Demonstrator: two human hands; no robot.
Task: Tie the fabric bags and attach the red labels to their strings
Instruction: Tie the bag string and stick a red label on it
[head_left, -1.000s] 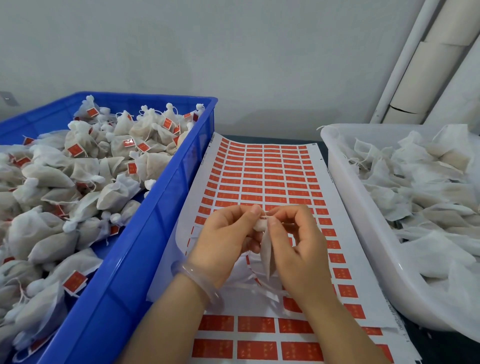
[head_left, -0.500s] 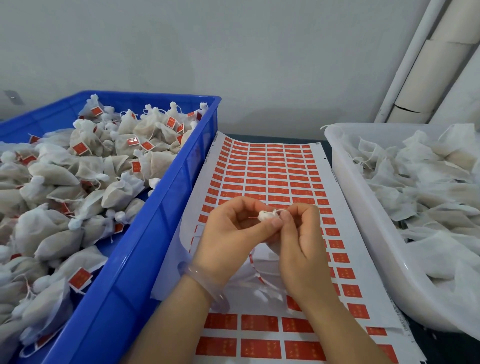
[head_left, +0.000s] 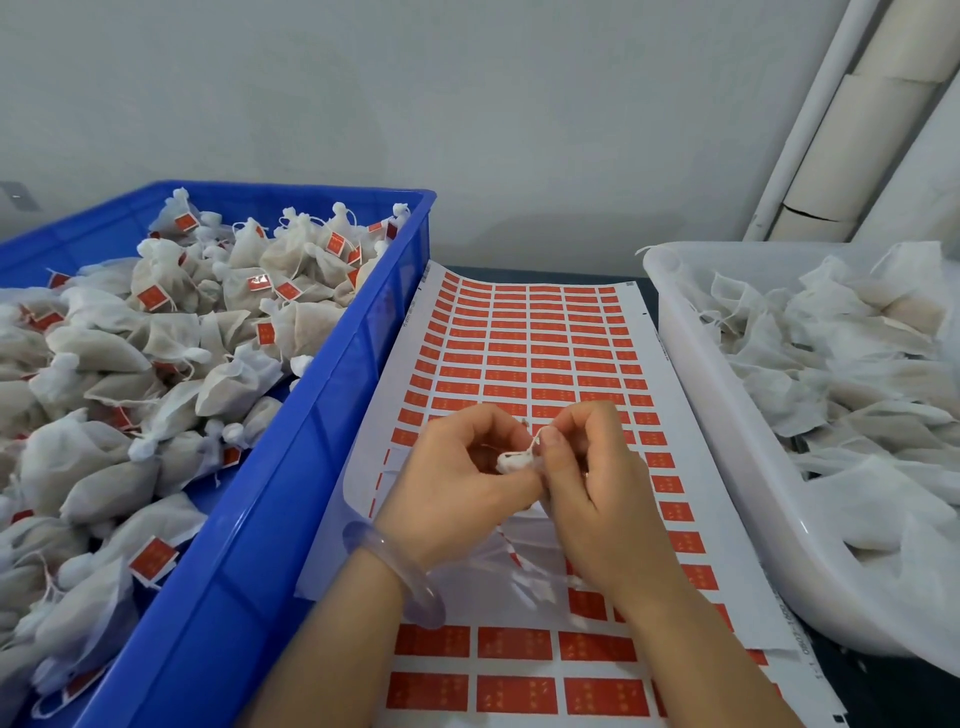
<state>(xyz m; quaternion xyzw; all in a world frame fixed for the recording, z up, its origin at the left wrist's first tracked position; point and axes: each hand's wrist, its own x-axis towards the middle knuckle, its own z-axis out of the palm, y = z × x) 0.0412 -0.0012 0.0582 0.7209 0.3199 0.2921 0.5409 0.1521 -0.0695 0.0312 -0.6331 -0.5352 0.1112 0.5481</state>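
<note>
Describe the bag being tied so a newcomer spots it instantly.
Between the blue crate and the white tub lies a sheet of red labels. Above its middle, the left hand and right hand meet, pinching a white fabric bag by its gathered neck. Unlike the bags piled in either bin, it is the only one held in fingers, with a thin string at its top.

The red labels (head_left: 517, 642) on the label sheet (head_left: 363, 467) each carry a row of small pale characters, too fine to read. The same marks on the red tags (head_left: 153, 558) of the bags in the blue crate (head_left: 291, 499) are likewise illegible. A line of dark margin print (head_left: 807, 642) runs along the sheet's right edge; its digits look like "0907-160", the rest unclear.
</note>
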